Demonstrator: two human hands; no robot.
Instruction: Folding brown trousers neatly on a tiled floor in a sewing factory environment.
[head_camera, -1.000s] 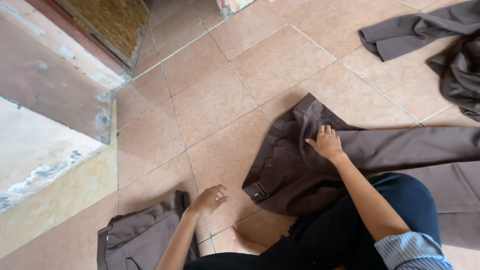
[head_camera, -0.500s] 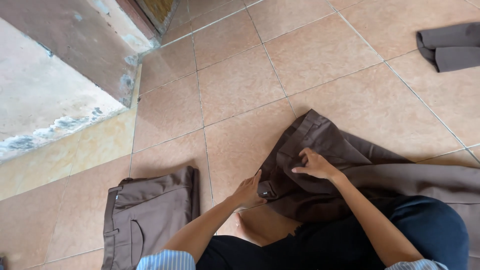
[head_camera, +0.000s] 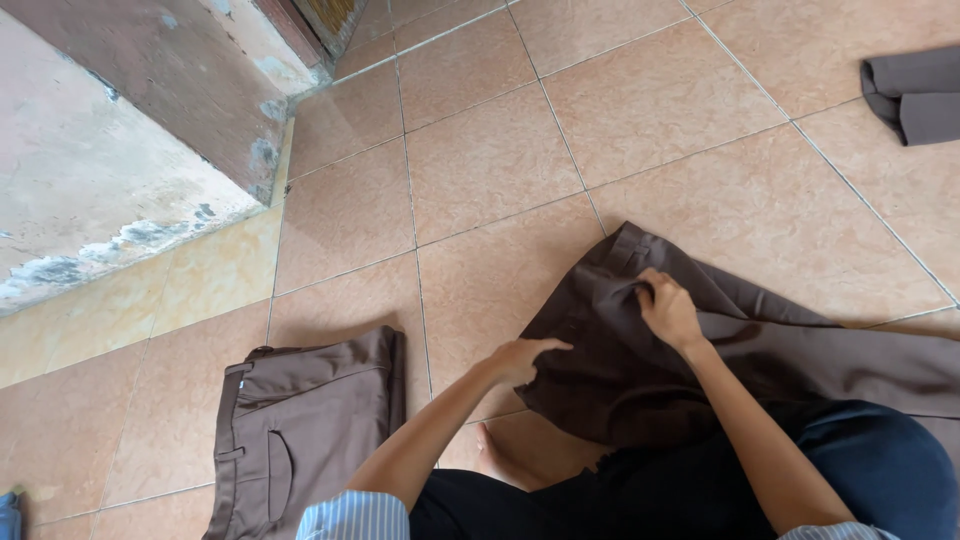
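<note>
With our right hand (head_camera: 668, 312) pinching the waistband of the brown trousers (head_camera: 640, 370) spread on the tiled floor (head_camera: 480, 170) before our knees and our left hand (head_camera: 525, 357) loosely open at their edge, we risk bunching the cloth, though bare tiles ahead leave room.

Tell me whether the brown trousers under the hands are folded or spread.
Spread. The brown trousers lie open on the tiled floor, legs running right, the right hand pinching the waistband.
</note>
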